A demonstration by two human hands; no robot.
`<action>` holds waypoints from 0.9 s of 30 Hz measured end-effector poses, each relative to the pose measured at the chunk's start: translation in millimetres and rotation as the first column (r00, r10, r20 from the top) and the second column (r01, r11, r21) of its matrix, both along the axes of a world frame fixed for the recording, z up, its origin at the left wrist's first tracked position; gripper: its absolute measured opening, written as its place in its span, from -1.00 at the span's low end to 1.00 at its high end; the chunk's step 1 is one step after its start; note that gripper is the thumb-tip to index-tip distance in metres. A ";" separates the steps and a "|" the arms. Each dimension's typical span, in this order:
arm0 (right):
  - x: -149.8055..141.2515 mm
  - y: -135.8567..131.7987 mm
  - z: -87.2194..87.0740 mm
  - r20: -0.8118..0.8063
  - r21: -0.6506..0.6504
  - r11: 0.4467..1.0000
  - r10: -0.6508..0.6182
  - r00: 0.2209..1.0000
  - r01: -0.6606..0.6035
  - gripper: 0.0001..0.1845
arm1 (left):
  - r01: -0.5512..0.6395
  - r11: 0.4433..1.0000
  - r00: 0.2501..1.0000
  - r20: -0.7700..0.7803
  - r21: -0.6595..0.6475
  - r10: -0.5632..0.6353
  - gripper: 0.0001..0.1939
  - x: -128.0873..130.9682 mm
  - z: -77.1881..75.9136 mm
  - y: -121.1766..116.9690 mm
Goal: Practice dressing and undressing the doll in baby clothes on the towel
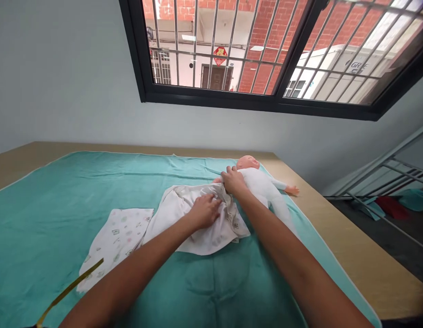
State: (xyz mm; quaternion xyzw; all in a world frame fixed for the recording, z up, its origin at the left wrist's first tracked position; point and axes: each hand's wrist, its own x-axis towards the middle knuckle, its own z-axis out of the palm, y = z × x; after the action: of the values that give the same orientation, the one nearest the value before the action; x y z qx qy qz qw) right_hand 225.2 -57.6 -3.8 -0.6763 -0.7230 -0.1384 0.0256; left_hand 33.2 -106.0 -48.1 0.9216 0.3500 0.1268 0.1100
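Note:
A white baby garment [184, 200] lies crumpled on a green sheet [105, 182], its opening folded up on the right side. My left hand [205, 212] rests on the garment, with fingers apart and slightly bent over the cloth. At the garment's upper right edge, my right hand [233, 181] has its fingers curled; it seems to grip the cloth there, though the fingertips are partly hidden. A baby doll [281, 200] in a white suit lies on its back just right of this hand. One doll hand [217, 180] pokes out left of my right fingers.
A white printed cloth [119, 232] lies left of the garment. The sheet covers a wooden table [362, 246] whose right edge shows. A yellow-brown strap [69, 289] enters at lower left. Behind are a wall and a barred window [211, 98]; a metal frame [385, 168] stands right.

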 end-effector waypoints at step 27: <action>-17.9 -35.3 -41.1 -0.506 -0.108 0.904 -0.408 0.760 0.414 -0.81 | -0.564 0.819 0.820 -0.039 0.107 0.571 -0.59 -62.1 8.4 70.9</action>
State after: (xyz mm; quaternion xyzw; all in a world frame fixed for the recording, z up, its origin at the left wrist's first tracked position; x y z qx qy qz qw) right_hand 207.2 -92.9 -44.9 -0.8298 -0.5225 0.0425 0.1915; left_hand -28.9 -35.1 -39.7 0.7834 0.6060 0.1376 0.0132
